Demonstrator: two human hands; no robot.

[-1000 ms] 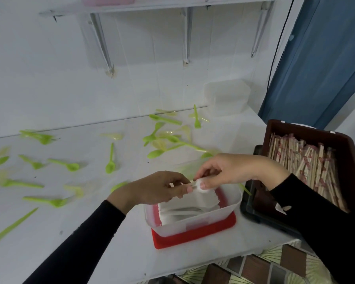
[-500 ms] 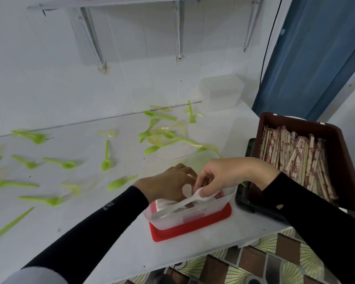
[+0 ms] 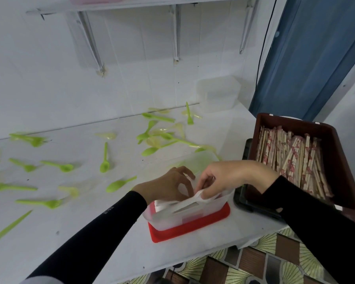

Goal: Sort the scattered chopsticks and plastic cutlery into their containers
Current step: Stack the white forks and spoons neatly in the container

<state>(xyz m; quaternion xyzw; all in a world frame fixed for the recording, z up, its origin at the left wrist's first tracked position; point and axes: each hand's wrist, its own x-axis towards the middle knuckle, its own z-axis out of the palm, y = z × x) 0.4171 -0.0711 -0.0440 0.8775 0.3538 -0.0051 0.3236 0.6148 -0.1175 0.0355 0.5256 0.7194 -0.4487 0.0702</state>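
Patterned floor tiles [image 3: 254,261] sit nearest me, below the desk [image 3: 90,232] edge; on the desk a red lid [image 3: 193,229] lies flat, clear tub [image 3: 213,208] standing on it; white spoons [image 3: 178,205] lie in the tub, handles pointing left; my right hand [image 3: 223,179] is over the tub's right end, fingers curled, pinching the bowl end of the white spoons just above the rim; my left hand [image 3: 168,188] is at the tub's far left side, fingers bent, one white spoon bowl showing against the palm; I cannot tell whether it grips anything; both sleeves black; right of the tub, just beside it, a brown bin [image 3: 334,152] rests tilted on a black tray [image 3: 240,203], packed with paper-sleeved chopsticks [image 3: 291,158]; green spoons [image 3: 104,167] lie scattered across the desk to the left and behind, a loose cluster at the back, some pale yellow ones mixed in; farther back, an empty clear box [image 3: 217,93] stands against the white wall; blue curtain [image 3: 316,58] at right; shelf brackets above.
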